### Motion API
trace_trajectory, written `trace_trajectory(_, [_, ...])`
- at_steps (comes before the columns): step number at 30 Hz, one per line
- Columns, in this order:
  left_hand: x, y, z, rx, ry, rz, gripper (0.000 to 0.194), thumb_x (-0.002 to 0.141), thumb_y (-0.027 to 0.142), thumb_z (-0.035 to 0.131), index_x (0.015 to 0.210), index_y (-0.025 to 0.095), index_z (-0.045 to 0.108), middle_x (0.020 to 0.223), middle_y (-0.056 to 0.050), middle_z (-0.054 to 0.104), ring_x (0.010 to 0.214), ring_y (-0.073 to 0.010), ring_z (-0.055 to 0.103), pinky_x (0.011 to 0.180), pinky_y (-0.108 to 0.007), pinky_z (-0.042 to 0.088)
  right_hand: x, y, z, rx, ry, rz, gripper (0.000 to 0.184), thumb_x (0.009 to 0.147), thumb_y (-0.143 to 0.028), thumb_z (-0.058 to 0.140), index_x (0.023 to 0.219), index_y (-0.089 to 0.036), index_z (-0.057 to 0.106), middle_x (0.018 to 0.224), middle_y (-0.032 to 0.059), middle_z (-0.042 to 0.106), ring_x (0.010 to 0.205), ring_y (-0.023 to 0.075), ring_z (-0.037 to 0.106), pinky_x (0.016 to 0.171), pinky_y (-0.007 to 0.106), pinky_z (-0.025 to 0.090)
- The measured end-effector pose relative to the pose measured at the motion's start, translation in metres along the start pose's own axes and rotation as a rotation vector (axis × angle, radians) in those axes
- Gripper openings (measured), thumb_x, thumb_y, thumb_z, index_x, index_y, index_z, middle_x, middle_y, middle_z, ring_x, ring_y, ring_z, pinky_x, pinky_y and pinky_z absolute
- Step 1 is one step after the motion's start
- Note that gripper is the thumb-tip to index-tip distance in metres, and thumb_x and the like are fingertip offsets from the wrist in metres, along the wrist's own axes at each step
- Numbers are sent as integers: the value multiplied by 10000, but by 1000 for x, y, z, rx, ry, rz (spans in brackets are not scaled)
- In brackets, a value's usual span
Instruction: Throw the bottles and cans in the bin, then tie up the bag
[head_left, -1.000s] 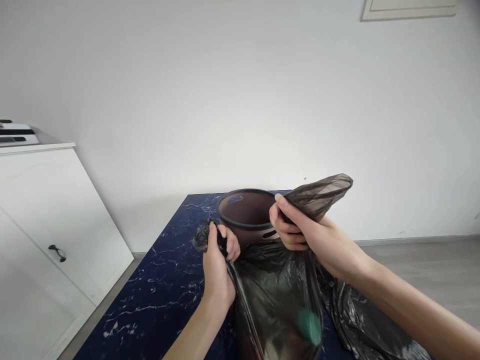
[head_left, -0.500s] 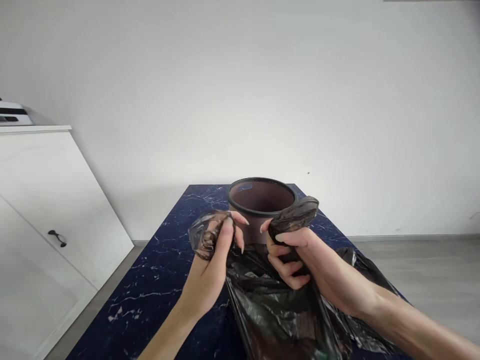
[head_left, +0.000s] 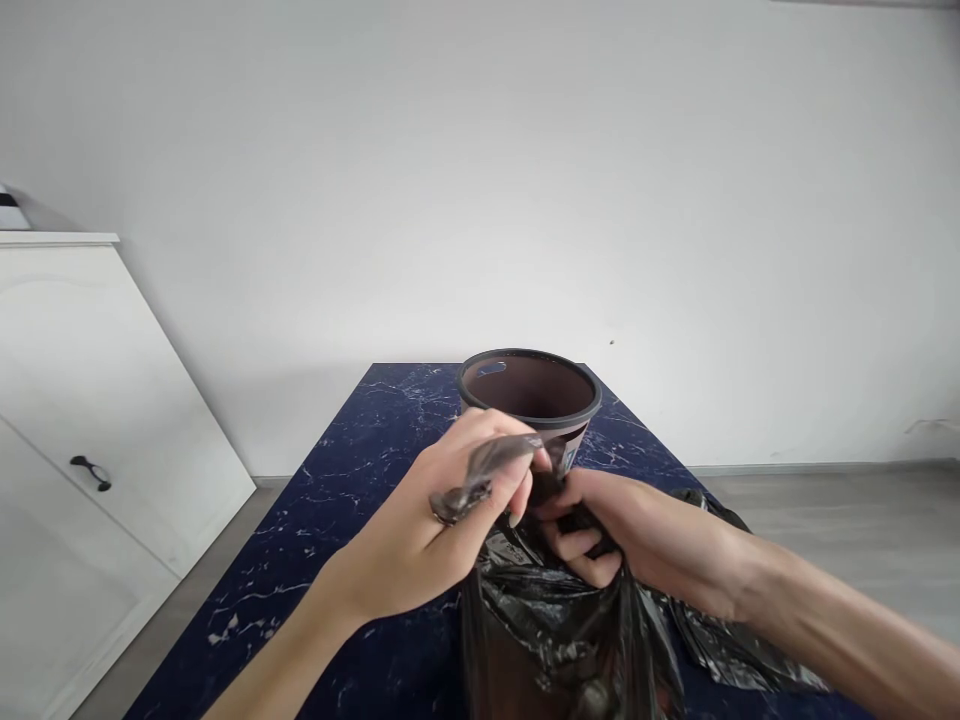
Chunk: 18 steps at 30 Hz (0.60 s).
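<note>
A filled black plastic garbage bag (head_left: 559,630) hangs in front of me at the table's near side, its top gathered upward. My left hand (head_left: 465,500) pinches one twisted end of the bag, which loops over the fingers. Close against it, my right hand (head_left: 585,525) has its fingers wrapped round the other gathered end. The two ends meet between the hands, partly hidden by the fingers. Just beyond the hands stands a brown trash can (head_left: 532,385) with a dark rim and a handle slot; no liner shows inside it.
The table (head_left: 300,550) has a dark blue marbled top. More black plastic (head_left: 739,640) lies flat on its right side, under my right forearm. A white cabinet (head_left: 97,370) stands to the left, and a white wall (head_left: 480,180) rises behind the table.
My left hand has moved right and turned palm-down, bringing its bag end across to the right hand. The two ends, apart before, now touch. My right hand stays wrapped round the bag.
</note>
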<state>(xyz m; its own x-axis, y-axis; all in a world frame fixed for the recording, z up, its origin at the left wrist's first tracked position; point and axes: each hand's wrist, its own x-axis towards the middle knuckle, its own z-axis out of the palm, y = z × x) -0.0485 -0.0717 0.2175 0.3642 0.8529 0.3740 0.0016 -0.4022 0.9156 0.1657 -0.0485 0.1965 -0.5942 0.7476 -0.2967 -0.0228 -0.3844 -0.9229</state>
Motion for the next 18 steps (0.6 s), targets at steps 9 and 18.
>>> trace_trajectory(9, [-8,-10,-1,5,-9,-8,376,1131,428,506,863,248,698,836,-90,725,865,-246,670,982,-355,524,3,8,-9,74,28,-151,495,934,-608,818,874,-194,553,759,-73,330,616,80,158,515,246,118])
trace_trajectory(18, [25,2,6,602,-347,374,369,889,-23,624,1030,279,784,1623,-106,570,1641,-384,349,1294,-659,373,18,19,-10,-140,125,-320,294,911,-441,663,742,-226,554,813,8,558,794,186,475,729,331,395])
